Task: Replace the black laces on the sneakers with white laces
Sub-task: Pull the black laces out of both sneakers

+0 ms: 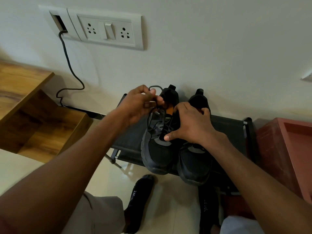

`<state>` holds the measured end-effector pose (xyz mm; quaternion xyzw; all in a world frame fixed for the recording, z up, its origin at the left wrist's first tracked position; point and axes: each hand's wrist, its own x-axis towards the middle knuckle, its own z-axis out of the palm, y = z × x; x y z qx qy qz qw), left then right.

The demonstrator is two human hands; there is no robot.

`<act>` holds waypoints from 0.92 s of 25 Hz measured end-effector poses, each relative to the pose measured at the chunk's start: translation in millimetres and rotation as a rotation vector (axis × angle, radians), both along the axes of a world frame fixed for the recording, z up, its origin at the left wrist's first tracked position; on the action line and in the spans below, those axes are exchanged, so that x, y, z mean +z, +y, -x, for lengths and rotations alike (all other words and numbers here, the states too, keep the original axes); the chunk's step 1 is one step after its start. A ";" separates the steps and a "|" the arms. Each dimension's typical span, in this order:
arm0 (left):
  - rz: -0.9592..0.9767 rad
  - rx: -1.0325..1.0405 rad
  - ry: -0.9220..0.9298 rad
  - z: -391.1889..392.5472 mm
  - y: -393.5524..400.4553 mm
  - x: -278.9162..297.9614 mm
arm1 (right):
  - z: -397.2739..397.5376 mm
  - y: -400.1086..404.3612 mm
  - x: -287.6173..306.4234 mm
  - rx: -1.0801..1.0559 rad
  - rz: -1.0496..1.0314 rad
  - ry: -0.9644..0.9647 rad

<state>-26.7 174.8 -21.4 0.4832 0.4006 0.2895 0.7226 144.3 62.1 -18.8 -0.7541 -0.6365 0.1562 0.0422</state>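
Nearest the camera, two feet in black socks [140,198] stand on the pale floor [170,205], one sock printed with the word SPORT. Both bare forearms reach forward over them.

Just beyond, a low black rack [131,137] with a fabric top carries two black sneakers, toes pointing back at the person. The left sneaker [157,152] lies slightly over the rack's front edge, touching the right sneaker [194,166] along its side.

The right hand [190,125] rests on the sneakers where they meet, fingers spread; its thumb lies on the left sneaker's lower eyelets and its fingers reach toward the collar of the right sneaker. It seems to be pressing down, though motion blur makes that hard to confirm.

The left hand [138,105] is raised above the left sneaker's tongue, fingertips pinching the black lace [156,86], which loops up behind the fingers and runs down into the eyelets.

To the left stands a wooden shelf [33,105]; to the right, a red box [287,149].

Farthest off, on the white wall [202,48], a socket plate [108,31] with a switch is mounted, and a dark cable [69,65] trails from an opening beside it down to the floor.
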 end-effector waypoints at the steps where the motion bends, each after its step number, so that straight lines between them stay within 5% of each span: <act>1: -0.035 0.022 0.074 5.1 5.9 3.5 | -0.1 -0.2 -0.1 0.005 -0.003 0.005; 5: -0.555 -0.301 0.954 28.0 13.7 6.3 | 1.9 0.1 0.9 0.041 0.010 0.004; 8: -0.615 -0.472 1.224 34.4 12.5 6.5 | 8.5 1.4 2.6 0.039 -0.145 0.072; 11: -0.667 -0.504 1.132 30.6 11.3 15.1 | 23.8 5.1 5.8 0.034 -0.299 0.016; 15: -0.783 -0.665 1.043 13.9 -3.3 9.9 | 44.3 12.8 -3.2 -0.007 -0.113 -0.051; 18: -0.722 -0.795 1.036 4.7 -10.5 -8.1 | 43.5 15.5 -8.2 -0.056 -0.123 0.097; 23: -0.631 -0.726 1.074 4.5 -13.7 -11.8 | 40.4 -0.2 -0.7 -0.282 -0.322 0.275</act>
